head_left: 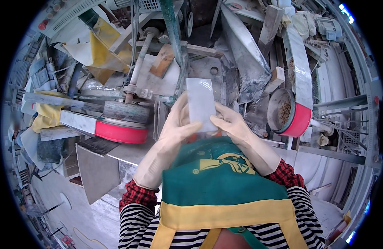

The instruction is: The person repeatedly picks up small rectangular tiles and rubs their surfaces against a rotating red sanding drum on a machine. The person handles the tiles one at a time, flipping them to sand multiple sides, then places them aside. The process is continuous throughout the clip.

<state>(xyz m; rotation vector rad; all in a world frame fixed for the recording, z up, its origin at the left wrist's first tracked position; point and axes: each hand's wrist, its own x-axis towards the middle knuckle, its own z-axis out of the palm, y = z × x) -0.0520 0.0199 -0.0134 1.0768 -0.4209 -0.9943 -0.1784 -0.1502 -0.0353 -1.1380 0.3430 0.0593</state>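
A pale, flat rectangular tile (pixel 200 99) stands between my hands, its glossy upper corner catching the light. My left hand (pixel 180 118), in a cream rubber glove, grips its left edge with the thumb across the front face. On the lower right edge, my right hand (pixel 225 118) in a matching glove pinches it, thumb in front. The fingers behind the tile are mostly hidden. Just below lies the green apron (pixel 224 186) over my front, with yellow trim.
To the left is a machine wheel with a red band (pixel 121 132); another red-banded wheel (pixel 300 120) is at the right. A metal shaft (pixel 141 58) rises beyond my left hand. Wooden blocks (pixel 272 27), a tilted slab (pixel 245 50) and yellow sheeting (pixel 104 45) crowd the far side.
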